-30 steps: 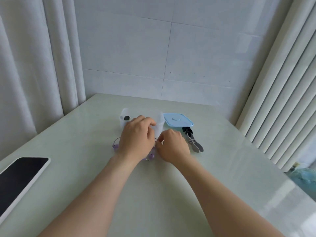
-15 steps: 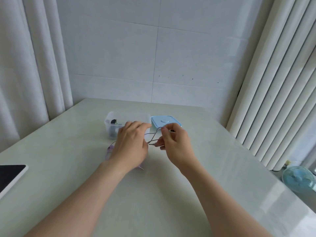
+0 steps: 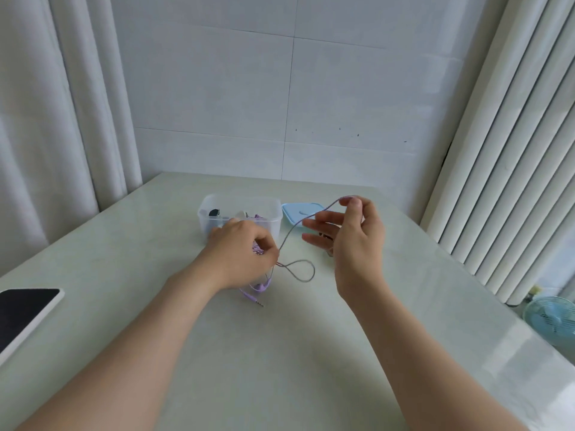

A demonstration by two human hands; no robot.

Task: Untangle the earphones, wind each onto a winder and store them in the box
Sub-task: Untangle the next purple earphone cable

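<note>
So the left hand (image 3: 241, 255) clamps the purple earphones (image 3: 260, 286) down by the counter (image 3: 280, 353) in front of the clear box (image 3: 273, 217), letting the right hand (image 3: 354, 241), which pinches the cable (image 3: 294, 227) up high with spare fingers splayed, probably tease that loop (image 3: 300, 270) out.

Both forearms reach forward. The left grip (image 3: 245, 255) sits low, fingers curled round the cord (image 3: 313, 272). The right grip (image 3: 353, 241) is raised, thumb and forefinger pinching it, other fingers spread.
</note>
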